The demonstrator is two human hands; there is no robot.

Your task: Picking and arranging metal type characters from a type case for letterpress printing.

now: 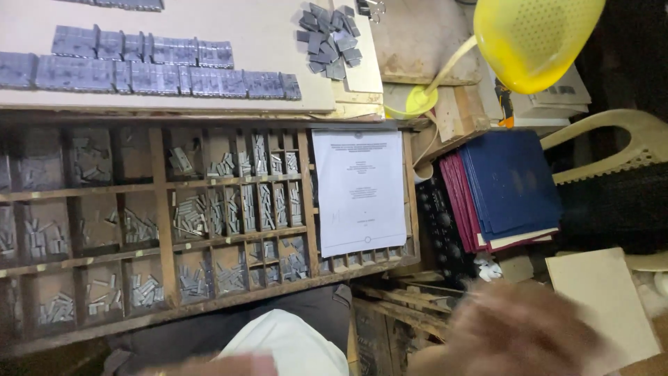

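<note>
Head camera looks down on a wooden type case (163, 209) whose many small compartments hold grey metal type sorts (191, 216). Above it, on a pale board (264, 42), two long rows of set type blocks (149, 66) lie side by side, and a loose heap of spare sorts (330, 38) sits near the board's right end. A printed white sheet (358, 191) rests over the case's right-hand compartments.

At the bottom right, the right hand (515, 334) sweeps through as a blur, near a tan card (602, 306) and well apart from the case's sorts; whether its grip is open or closed on anything cannot be told. The left hand (216, 365) shows only as a thin blurred sliver at the bottom edge, below the case, its grip likewise unreadable.

Judging by the layout, composing looks well advanced: two rows already stand on the board, while the heap and the stocked compartments suggest more remains to be set or sorted.

To the right, blue and maroon folders (504, 188) are stacked beside a yellow lamp (529, 38) and a pale plastic chair (612, 146).
</note>
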